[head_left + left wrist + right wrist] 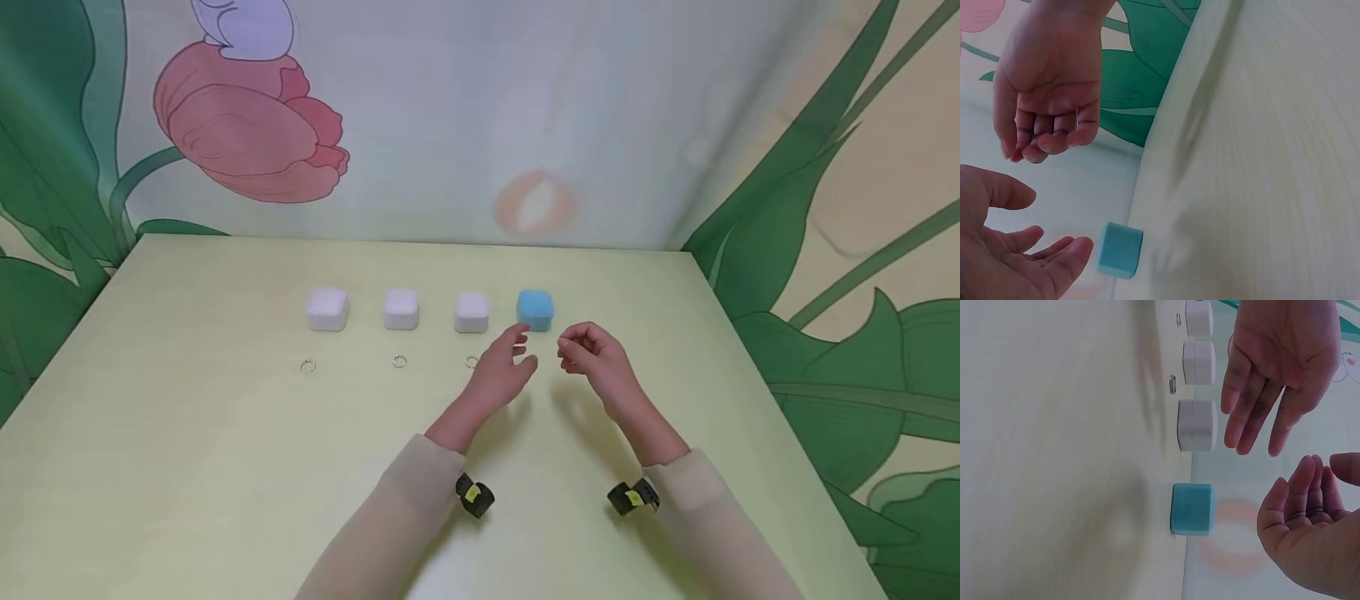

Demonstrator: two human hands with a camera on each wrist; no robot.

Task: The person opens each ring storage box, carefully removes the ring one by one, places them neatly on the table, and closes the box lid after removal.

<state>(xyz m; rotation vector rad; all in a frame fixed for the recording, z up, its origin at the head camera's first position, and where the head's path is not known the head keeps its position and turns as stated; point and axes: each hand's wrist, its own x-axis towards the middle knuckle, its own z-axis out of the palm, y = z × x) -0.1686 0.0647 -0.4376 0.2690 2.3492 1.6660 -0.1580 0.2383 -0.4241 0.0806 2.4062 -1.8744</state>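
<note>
My left hand point(501, 371) hovers over the table in front of a small blue box point(535, 310) with rounded edges. Its fingers are spread, the thumb apart from them, and nothing is between them. Just right of the blue box is my right hand point(597, 358), fingers curled and thumb tip close to the index fingertip; I cannot tell if something tiny is pinched there. In the left wrist view, the right hand point(1050, 94) faces the left hand point(1016, 250) across a gap. The blue box point(1192, 509) appears closed, with a seam round it.
Three pale lilac boxes, the left one point(327, 309), middle one point(401, 309) and right one point(472, 312), continue the row leftward. Silver rings lie before them: one at left point(308, 366), another point(400, 361), and a third ring point(471, 362) partly behind my left hand. A printed curtain point(450, 125) hangs behind.
</note>
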